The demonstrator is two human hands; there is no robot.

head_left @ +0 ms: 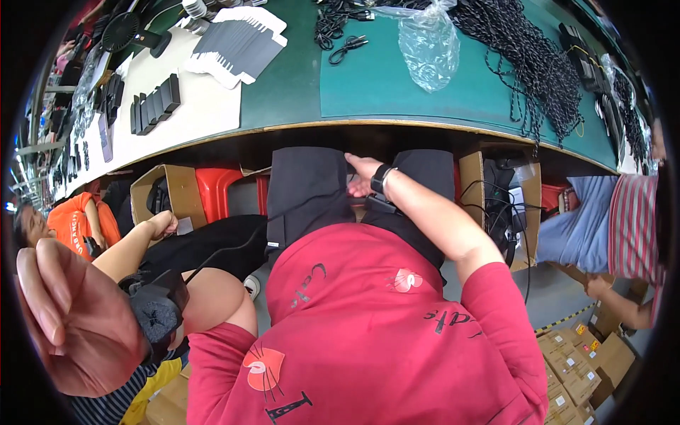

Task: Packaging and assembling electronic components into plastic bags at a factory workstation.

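My left hand (88,322) is raised close at the lower left, its fingers loosely curled in toward the palm. No object shows in it. A black strap with a dark padded block (157,312) sits on that wrist, and a cable runs from it. Between my knees, my right hand (363,177) is held low, thumb apart from the fingers and nothing in the grasp. It is nearest my dark trousers (309,180). A black band (381,177) circles the right wrist, with a small dark device (380,205) beside it.
Beyond my knees curves the green-topped table (283,99). It bears grey-and-white flat pieces (237,46), black boxes (156,105), a clear plastic bag (429,49) and black braided cords (517,57). Cardboard boxes (177,191) stand underneath. People sit on both sides; cartons (570,368) are stacked lower right.
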